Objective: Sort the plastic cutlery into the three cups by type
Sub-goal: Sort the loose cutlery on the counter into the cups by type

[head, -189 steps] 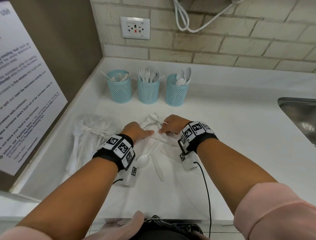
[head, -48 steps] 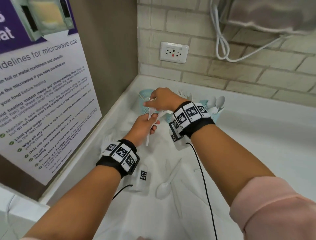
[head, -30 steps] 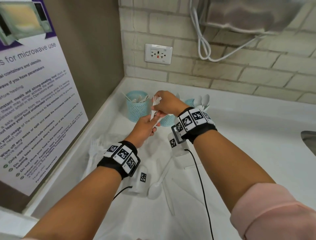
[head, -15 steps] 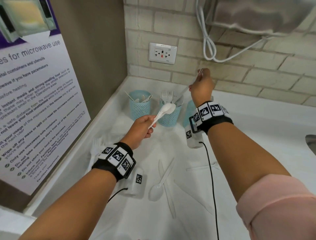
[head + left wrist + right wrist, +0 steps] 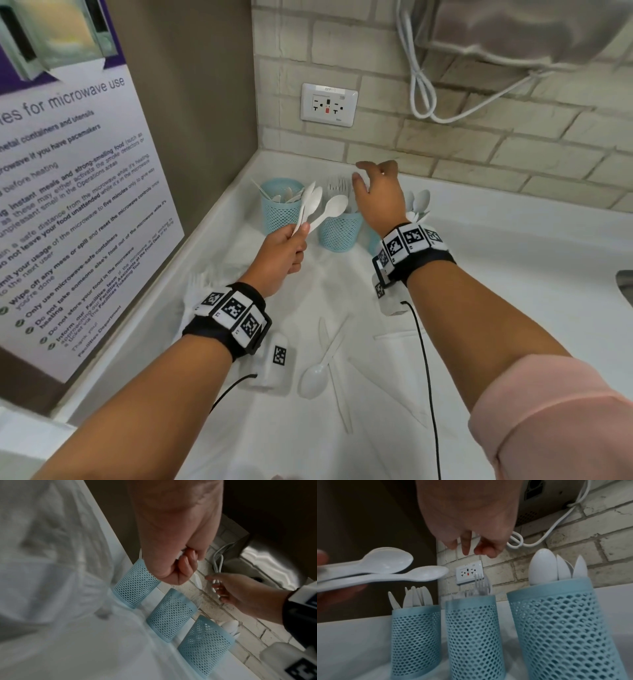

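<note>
Three blue mesh cups stand in a row by the brick wall. The left cup (image 5: 281, 212) (image 5: 416, 635) holds knives, the middle cup (image 5: 340, 231) (image 5: 474, 628) forks, the right cup (image 5: 565, 628) spoons. In the head view my right wrist hides most of the right cup. My left hand (image 5: 301, 229) grips a small bunch of white spoons (image 5: 320, 205) (image 5: 385, 566) by their handles, bowls up, in front of the left and middle cups. My right hand (image 5: 359, 174) hovers over the middle cup with fingers spread and nothing in it.
A loose white spoon (image 5: 317, 373) lies crossed over a white knife (image 5: 339, 387) on the white counter (image 5: 513, 274) near me. A clear bag of cutlery (image 5: 202, 284) lies at the left by the poster wall. A sink edge (image 5: 625, 284) shows at far right.
My right hand has come down from high by the wall, where it held a fork, to just over the middle cup, and it now holds nothing. The left hand keeps its spoons.
</note>
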Demonstrator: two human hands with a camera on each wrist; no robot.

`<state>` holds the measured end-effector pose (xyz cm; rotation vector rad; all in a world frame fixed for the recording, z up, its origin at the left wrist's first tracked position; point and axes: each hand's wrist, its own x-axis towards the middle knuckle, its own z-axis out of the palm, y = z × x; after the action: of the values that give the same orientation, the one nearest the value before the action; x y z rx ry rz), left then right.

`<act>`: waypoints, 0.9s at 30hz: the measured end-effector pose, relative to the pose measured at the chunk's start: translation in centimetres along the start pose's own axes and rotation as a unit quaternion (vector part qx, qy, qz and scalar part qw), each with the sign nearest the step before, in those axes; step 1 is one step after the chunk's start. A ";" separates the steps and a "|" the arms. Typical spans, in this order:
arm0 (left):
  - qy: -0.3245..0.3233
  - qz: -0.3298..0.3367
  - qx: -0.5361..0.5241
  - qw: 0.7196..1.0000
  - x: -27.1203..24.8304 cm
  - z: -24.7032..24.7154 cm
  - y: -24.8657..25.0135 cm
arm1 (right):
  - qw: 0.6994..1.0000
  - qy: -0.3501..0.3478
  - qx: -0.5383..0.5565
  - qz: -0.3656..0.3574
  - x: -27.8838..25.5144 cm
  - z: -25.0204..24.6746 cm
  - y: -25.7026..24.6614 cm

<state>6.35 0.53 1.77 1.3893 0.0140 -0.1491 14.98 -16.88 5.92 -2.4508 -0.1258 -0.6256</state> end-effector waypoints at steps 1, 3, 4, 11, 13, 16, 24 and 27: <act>-0.001 0.000 -0.006 1.000 0.0 0.2 0.0 | 1.000 0.016 0.016 -0.019 -0.3 -0.2 -0.4; -0.002 -0.003 -0.025 1.000 0.0 0.7 0.1 | 0.996 0.050 0.009 -0.069 -1.0 -0.3 -1.0; -0.003 -0.005 -0.031 1.000 0.1 1.0 0.1 | 0.993 0.067 -0.008 -0.092 -1.3 -0.3 -1.1; -0.001 -0.012 -0.060 0.998 -0.2 2.6 0.8 | 0.997 -0.021 0.068 0.020 -2.3 -0.5 -1.5; -0.001 -0.016 -0.069 0.997 -0.3 3.0 0.8 | 0.990 -0.020 0.122 0.071 -2.2 -0.8 -1.5; -0.009 -0.021 -0.062 0.998 -0.5 3.6 0.9 | 0.977 -0.085 0.166 0.099 -2.5 -1.4 -1.4; -0.057 -0.055 -0.017 0.997 -1.0 3.7 0.5 | 0.951 -0.141 0.254 0.109 -3.5 -2.5 -0.3; -0.073 -0.063 -0.034 0.995 -1.1 3.7 0.4 | 0.935 -0.157 0.293 0.123 -4.0 -2.5 -0.5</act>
<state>5.04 -2.95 2.99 1.3077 -0.0142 -0.3518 10.33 -17.65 6.10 -1.9176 -0.1098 -0.0585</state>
